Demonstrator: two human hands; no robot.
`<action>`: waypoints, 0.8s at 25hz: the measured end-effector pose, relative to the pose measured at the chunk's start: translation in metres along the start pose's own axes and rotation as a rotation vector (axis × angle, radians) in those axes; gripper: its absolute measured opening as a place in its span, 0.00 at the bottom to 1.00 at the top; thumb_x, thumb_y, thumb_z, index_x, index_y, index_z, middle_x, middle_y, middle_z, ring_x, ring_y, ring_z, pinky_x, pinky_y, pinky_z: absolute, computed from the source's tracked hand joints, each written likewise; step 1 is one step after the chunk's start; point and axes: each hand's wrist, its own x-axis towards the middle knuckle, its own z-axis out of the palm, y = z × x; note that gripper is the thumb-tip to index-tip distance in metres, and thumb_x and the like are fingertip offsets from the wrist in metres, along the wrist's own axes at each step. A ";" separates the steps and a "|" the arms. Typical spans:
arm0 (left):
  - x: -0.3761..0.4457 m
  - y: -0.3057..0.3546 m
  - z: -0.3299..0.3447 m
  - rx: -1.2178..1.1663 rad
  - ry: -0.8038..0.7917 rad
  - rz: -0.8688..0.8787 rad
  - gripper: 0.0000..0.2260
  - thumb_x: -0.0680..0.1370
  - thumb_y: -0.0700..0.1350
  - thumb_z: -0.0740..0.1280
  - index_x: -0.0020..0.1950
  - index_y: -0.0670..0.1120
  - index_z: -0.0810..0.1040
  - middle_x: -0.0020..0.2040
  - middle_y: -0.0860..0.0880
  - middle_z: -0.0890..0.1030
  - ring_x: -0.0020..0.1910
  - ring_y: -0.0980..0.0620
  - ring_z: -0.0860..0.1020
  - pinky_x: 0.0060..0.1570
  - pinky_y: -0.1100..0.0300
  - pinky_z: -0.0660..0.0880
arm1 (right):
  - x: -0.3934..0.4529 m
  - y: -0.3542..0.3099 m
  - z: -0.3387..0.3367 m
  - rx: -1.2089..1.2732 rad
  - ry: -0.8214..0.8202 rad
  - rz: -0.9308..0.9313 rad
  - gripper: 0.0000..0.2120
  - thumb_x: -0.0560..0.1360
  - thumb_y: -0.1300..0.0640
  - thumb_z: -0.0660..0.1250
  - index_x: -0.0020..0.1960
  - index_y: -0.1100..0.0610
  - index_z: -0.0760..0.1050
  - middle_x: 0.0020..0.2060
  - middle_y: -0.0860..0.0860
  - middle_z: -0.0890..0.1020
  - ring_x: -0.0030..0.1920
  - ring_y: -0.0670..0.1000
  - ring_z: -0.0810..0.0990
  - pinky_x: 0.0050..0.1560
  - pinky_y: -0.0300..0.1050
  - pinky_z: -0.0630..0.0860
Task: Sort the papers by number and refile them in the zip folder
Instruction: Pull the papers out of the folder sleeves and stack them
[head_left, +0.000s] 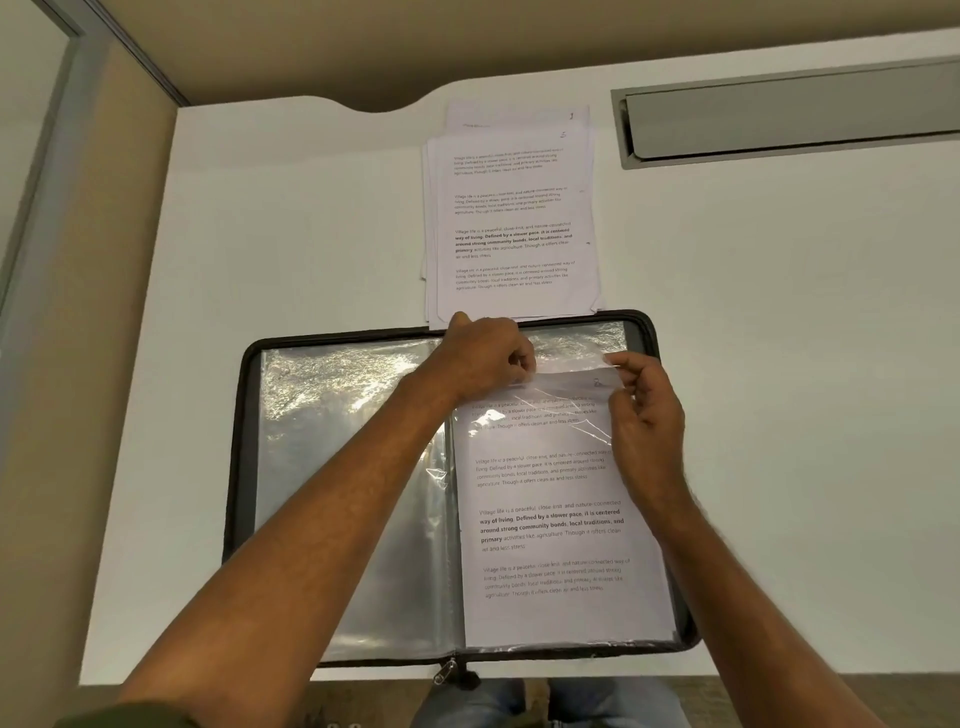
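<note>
A black zip folder (239, 447) lies open on the white desk, its clear plastic sleeves spread left and right. A printed paper (550, 525) sits partly inside the right-hand sleeve, its top edge sticking out. My left hand (483, 358) pinches the top edge of that sleeve near the folder's spine. My right hand (644, 410) pinches the sleeve's upper right edge by the paper's corner. A stack of numbered papers (511, 218) lies just beyond the folder, with handwritten numbers at the top right corners.
The white desk (311, 223) has a curved cut-out at its far edge. A grey cable tray (789, 114) is set into the desk at the back right. A beige partition (88, 312) stands along the left side.
</note>
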 end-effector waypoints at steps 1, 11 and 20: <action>0.000 0.000 0.001 -0.005 0.023 0.017 0.04 0.77 0.47 0.73 0.43 0.53 0.84 0.40 0.59 0.80 0.42 0.58 0.76 0.62 0.48 0.64 | 0.001 0.000 0.000 -0.001 0.000 -0.001 0.21 0.78 0.74 0.60 0.64 0.57 0.78 0.52 0.44 0.82 0.48 0.39 0.79 0.48 0.30 0.74; 0.041 -0.016 -0.042 -0.490 0.619 -0.237 0.07 0.78 0.50 0.71 0.41 0.59 0.78 0.43 0.66 0.81 0.49 0.67 0.78 0.71 0.43 0.66 | 0.001 0.008 -0.018 -0.055 -0.142 0.172 0.17 0.82 0.62 0.67 0.69 0.50 0.72 0.58 0.40 0.82 0.51 0.34 0.83 0.43 0.30 0.80; 0.035 -0.044 -0.060 -1.070 0.628 -0.244 0.20 0.73 0.50 0.79 0.63 0.59 0.79 0.73 0.53 0.71 0.71 0.50 0.73 0.69 0.48 0.73 | 0.004 0.018 -0.018 -0.089 -0.121 0.218 0.13 0.83 0.60 0.65 0.63 0.46 0.78 0.56 0.43 0.85 0.53 0.46 0.85 0.51 0.42 0.83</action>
